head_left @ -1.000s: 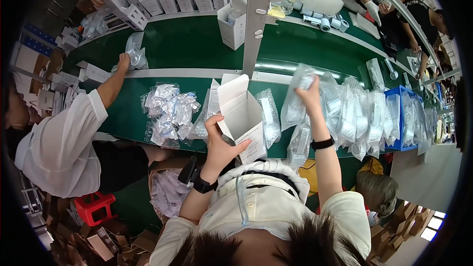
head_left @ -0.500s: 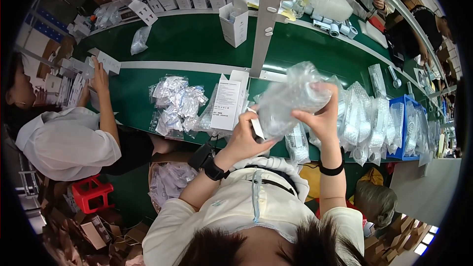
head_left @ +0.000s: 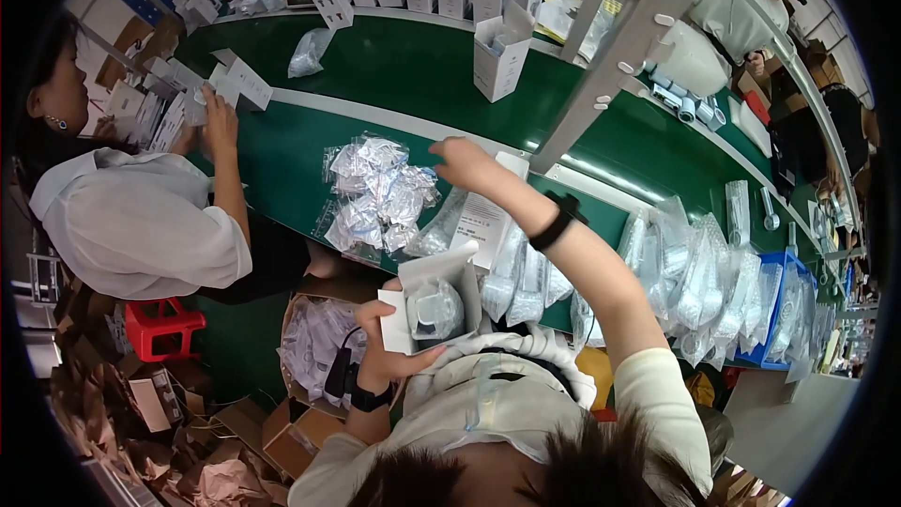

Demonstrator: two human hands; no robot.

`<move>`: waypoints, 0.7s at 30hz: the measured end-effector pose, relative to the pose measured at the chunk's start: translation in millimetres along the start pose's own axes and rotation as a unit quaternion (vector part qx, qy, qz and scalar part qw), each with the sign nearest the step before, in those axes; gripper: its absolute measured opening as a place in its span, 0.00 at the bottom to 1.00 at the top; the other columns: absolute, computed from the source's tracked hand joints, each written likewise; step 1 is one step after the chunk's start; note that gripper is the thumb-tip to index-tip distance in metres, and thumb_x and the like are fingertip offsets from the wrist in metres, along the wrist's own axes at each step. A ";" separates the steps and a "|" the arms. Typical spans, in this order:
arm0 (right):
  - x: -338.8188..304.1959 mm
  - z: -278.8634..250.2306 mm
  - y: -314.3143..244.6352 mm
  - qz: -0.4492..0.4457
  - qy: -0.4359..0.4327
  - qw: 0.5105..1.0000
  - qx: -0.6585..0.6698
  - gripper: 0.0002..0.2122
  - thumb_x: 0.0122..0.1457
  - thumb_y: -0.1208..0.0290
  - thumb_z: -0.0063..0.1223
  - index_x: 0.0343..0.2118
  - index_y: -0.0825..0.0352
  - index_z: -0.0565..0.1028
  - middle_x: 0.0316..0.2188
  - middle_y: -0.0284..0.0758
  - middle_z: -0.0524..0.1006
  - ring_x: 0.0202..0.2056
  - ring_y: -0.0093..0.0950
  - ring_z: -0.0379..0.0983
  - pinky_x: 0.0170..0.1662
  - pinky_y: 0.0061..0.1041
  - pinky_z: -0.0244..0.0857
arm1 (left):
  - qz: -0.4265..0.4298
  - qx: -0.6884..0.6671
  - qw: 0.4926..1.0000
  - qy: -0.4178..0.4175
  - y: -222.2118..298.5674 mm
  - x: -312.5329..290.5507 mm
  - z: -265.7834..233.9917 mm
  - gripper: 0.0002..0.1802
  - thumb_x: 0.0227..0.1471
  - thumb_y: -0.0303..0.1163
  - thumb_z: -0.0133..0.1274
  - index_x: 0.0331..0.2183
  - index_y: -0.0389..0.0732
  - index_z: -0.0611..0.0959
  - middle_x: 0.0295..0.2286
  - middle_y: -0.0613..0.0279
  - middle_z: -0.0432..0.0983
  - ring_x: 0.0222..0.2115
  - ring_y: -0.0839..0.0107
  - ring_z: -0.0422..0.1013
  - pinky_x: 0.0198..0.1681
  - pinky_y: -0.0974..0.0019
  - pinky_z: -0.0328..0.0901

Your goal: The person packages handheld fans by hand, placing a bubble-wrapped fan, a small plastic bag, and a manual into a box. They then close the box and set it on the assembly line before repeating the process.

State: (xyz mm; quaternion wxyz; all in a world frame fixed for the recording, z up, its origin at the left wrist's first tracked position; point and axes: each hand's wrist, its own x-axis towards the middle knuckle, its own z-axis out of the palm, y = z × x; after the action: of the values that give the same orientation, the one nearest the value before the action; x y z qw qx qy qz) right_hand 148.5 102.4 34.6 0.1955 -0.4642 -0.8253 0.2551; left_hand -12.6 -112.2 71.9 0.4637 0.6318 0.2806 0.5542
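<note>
My left hand [head_left: 385, 343] grips an open white carton [head_left: 477, 299] in front of my body, with its flaps standing up. Inside the carton sits a clear bubble-wrapped item [head_left: 435, 310], whose kind I cannot make out. My right hand [head_left: 462, 163] is stretched out over the green bench, fingers bent and slightly apart, with nothing visible in them. Just left of it lies a heap of small silver and clear packets [head_left: 380, 192]. Under my right forearm another white printed carton [head_left: 481, 222] is partly hidden.
Several bubble-wrapped bundles [head_left: 694, 272] lie to the right beside a blue crate [head_left: 768, 305]. A slanted metal post [head_left: 610, 66] rises beyond my right arm. One open carton [head_left: 500, 56] stands on the far strip. At left, a co-worker [head_left: 141, 216] handles boxes.
The bubble-wrapped item has gone from between both hands into the carton in my left hand. My right hand has let go and moved left toward the packets. The view has turned.
</note>
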 end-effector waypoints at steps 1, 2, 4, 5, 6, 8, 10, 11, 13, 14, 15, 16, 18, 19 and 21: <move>35.1 33.1 11.6 0.035 -0.100 0.989 -0.099 0.08 0.41 0.77 0.45 0.27 0.70 0.73 0.30 0.45 0.73 0.34 0.41 0.70 0.38 0.34 0.64 | -0.026 0.020 0.999 0.013 1.9 -5.6 -3.3 0.42 0.25 0.22 0.63 0.38 0.47 0.51 0.44 0.48 0.52 0.46 0.58 0.56 0.47 0.58 0.53; 51.3 61.5 28.3 0.044 -0.137 0.984 -0.105 0.09 0.42 0.77 0.45 0.28 0.69 0.73 0.30 0.44 0.73 0.34 0.41 0.70 0.37 0.34 0.65 | -0.052 0.040 0.998 0.023 2.6 -9.3 -6.2 0.42 0.25 0.21 0.63 0.37 0.47 0.51 0.44 0.48 0.52 0.46 0.58 0.55 0.47 0.59 0.53; 77.2 110.8 40.8 0.033 -0.180 0.977 -0.110 0.09 0.42 0.78 0.45 0.28 0.69 0.74 0.29 0.44 0.74 0.33 0.41 0.70 0.37 0.33 0.65 | -0.053 0.051 0.996 0.056 -1.0 -23.1 -13.3 0.42 0.25 0.21 0.63 0.37 0.47 0.51 0.44 0.48 0.52 0.46 0.58 0.55 0.47 0.59 0.53; 76.3 129.8 47.6 0.087 -0.111 0.983 -0.116 0.10 0.40 0.76 0.49 0.29 0.70 0.73 0.29 0.44 0.74 0.33 0.41 0.70 0.37 0.33 0.65 | -0.056 0.052 0.994 0.075 -2.8 -25.7 -14.5 0.41 0.26 0.21 0.63 0.37 0.47 0.51 0.45 0.48 0.52 0.46 0.58 0.55 0.47 0.59 0.53; 71.4 136.5 42.8 0.140 -0.049 0.982 -0.119 0.11 0.39 0.74 0.53 0.29 0.71 0.73 0.29 0.45 0.74 0.32 0.41 0.70 0.37 0.32 0.65 | -0.064 0.051 0.992 0.098 -3.0 -30.2 -14.4 0.41 0.26 0.21 0.62 0.37 0.48 0.51 0.45 0.48 0.52 0.46 0.58 0.55 0.47 0.58 0.53; 81.1 128.3 49.4 0.149 -0.112 0.978 -0.098 0.10 0.38 0.74 0.52 0.27 0.71 0.73 0.27 0.44 0.74 0.31 0.41 0.70 0.36 0.32 0.65 | -0.071 0.058 0.991 0.100 -3.8 -23.7 -16.0 0.41 0.26 0.21 0.62 0.37 0.47 0.51 0.45 0.47 0.52 0.46 0.58 0.55 0.47 0.58 0.53; 74.3 94.4 43.7 0.171 -0.237 0.955 -0.056 0.08 0.38 0.75 0.50 0.25 0.70 0.74 0.25 0.44 0.74 0.29 0.41 0.70 0.34 0.31 0.66 | -0.087 0.066 0.989 0.102 -0.8 -16.6 -8.7 0.39 0.27 0.21 0.62 0.37 0.47 0.51 0.45 0.45 0.52 0.46 0.57 0.55 0.47 0.58 0.52; 68.6 78.0 35.1 0.127 -0.213 0.966 -0.077 0.08 0.38 0.75 0.50 0.24 0.70 0.74 0.24 0.45 0.74 0.28 0.41 0.70 0.33 0.31 0.65 | -0.089 0.064 0.989 0.104 -2.4 -12.8 -6.5 0.39 0.27 0.21 0.62 0.37 0.47 0.51 0.45 0.45 0.52 0.46 0.57 0.55 0.47 0.58 0.52; 41.2 25.3 15.0 0.078 -0.133 0.987 -0.048 0.08 0.36 0.74 0.50 0.23 0.69 0.74 0.23 0.46 0.73 0.28 0.41 0.70 0.31 0.31 0.64 | -0.066 0.036 0.996 0.045 -6.0 -0.7 0.7 0.39 0.28 0.21 0.62 0.36 0.47 0.51 0.46 0.43 0.52 0.46 0.56 0.55 0.47 0.57 0.52; 18.5 -13.8 1.4 0.070 -0.076 0.995 0.001 0.08 0.36 0.74 0.50 0.23 0.69 0.73 0.23 0.47 0.72 0.28 0.41 0.70 0.30 0.32 0.63 | -0.054 0.020 0.998 0.013 -7.5 6.7 5.9 0.39 0.28 0.21 0.62 0.36 0.46 0.51 0.46 0.42 0.52 0.46 0.56 0.56 0.47 0.57 0.52; -8.0 -47.4 -0.5 0.064 -0.035 0.997 -0.002 0.09 0.36 0.75 0.50 0.25 0.70 0.71 0.23 0.47 0.72 0.28 0.42 0.69 0.29 0.31 0.62 | -0.055 0.013 0.998 0.009 -9.6 16.3 14.4 0.39 0.28 0.21 0.62 0.36 0.46 0.51 0.46 0.42 0.52 0.46 0.56 0.56 0.47 0.57 0.52; -39.0 -80.4 -7.5 0.121 0.033 0.991 0.056 0.13 0.37 0.77 0.49 0.30 0.71 0.67 0.24 0.48 0.71 0.27 0.44 0.68 0.29 0.30 0.62 | -0.036 0.004 0.998 -0.041 -11.9 29.3 25.2 0.38 0.28 0.22 0.61 0.36 0.46 0.52 0.46 0.41 0.52 0.46 0.54 0.56 0.48 0.57 0.52; -107.2 -125.5 3.0 0.140 0.171 0.969 0.110 0.20 0.39 0.82 0.47 0.40 0.68 0.64 0.22 0.43 0.72 0.24 0.33 0.69 0.28 0.25 0.62 | -0.018 -0.018 0.994 -0.103 -21.7 52.1 52.2 0.38 0.28 0.22 0.61 0.36 0.45 0.52 0.47 0.39 0.52 0.46 0.52 0.56 0.48 0.57 0.51; -140.6 -140.3 8.0 0.148 0.235 0.943 0.184 0.21 0.40 0.83 0.47 0.42 0.67 0.64 0.21 0.41 0.72 0.23 0.29 0.68 0.27 0.24 0.62 | -0.012 0.005 0.990 -0.137 -29.8 59.8 68.2 0.36 0.28 0.23 0.62 0.35 0.44 0.53 0.47 0.39 0.52 0.46 0.52 0.56 0.48 0.58 0.52; -202.9 -144.5 26.2 0.190 0.265 0.928 0.183 0.21 0.40 0.82 0.48 0.42 0.67 0.64 0.24 0.43 0.72 0.24 0.31 0.69 0.29 0.25 0.62 | -0.002 0.015 0.982 -0.186 -44.7 63.8 92.8 0.35 0.28 0.23 0.62 0.34 0.43 0.54 0.47 0.39 0.52 0.47 0.51 0.56 0.48 0.59 0.52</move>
State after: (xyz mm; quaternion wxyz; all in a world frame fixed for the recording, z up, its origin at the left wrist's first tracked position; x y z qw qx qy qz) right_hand 346.7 -27.2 116.1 0.4367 -0.6188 -0.5790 0.3019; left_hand 98.1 -63.9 63.9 0.4994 0.7304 0.1991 0.4212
